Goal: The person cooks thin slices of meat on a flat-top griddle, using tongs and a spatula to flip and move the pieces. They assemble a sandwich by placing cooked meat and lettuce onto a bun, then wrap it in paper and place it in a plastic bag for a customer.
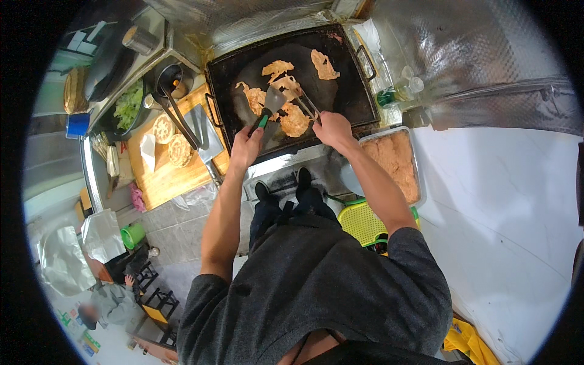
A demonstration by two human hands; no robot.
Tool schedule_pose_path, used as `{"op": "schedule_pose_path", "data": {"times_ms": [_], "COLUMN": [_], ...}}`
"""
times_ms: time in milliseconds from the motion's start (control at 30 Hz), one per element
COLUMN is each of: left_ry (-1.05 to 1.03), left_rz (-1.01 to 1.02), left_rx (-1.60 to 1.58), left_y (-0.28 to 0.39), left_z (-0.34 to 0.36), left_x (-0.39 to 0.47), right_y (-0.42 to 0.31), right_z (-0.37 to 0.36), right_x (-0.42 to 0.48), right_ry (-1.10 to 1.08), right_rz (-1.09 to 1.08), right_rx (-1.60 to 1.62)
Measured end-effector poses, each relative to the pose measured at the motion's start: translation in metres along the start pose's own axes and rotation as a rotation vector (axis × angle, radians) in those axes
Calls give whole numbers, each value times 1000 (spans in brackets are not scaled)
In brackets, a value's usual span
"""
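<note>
My left hand grips the black and green handle of a metal spatula. Its blade is over the middle of a dark rectangular griddle, among thin browned pieces of what looks like meat. In my right hand is a pair of metal tongs, whose tips meet a piece beside the spatula blade. Whether the tongs pinch that piece, I cannot tell. Nearer to me lies a larger piece, and another piece sits apart at the far right.
On the left, a wooden board holds two round flatbreads and a broad cleaver. Lettuce fills a bowl behind it. A tray of pinkish ground mixture stands right, above a yellow-green stool. A person sits lower left.
</note>
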State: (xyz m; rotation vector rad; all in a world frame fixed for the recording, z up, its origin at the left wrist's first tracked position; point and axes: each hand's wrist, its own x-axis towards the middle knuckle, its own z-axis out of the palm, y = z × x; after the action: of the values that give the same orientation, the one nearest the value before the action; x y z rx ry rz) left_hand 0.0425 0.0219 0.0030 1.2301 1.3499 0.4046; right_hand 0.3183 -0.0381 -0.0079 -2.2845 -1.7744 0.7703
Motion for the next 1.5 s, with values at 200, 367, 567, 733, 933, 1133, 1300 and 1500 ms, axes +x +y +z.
{"op": "schedule_pose_path", "data": {"times_ms": [200, 367, 567, 733, 933, 1133, 1300, 1500], "left_ry": [192, 95, 31, -90, -14, 17, 115, -14], "left_rz": [131, 59, 85, 42, 60, 47, 110, -83], "left_rx": [-67, 7, -83, -92, 47, 55, 176, -254], "left_y": [6, 28, 65, 53, 38, 29, 46, 49], "left_z": [-27, -35, 12, 42, 57, 51, 55, 40], "left_x": [27, 80, 39, 46, 57, 58, 62, 63], "right_y": [6, 11, 65, 43, 67, 68, 66, 42], "right_z": [-11, -4, -26, -44, -24, -2, 2, 10], "right_x": [-41, -33, 22, -6, -41, 0, 2, 36], "right_ry": [-149, -27, 120, -55, 21, 136, 149, 177], "right_rz": [-120, -86, 73, 9, 65, 81, 137, -11], "right_rx": [-103, -4, -80, -145, -19, 24, 41, 15]}}
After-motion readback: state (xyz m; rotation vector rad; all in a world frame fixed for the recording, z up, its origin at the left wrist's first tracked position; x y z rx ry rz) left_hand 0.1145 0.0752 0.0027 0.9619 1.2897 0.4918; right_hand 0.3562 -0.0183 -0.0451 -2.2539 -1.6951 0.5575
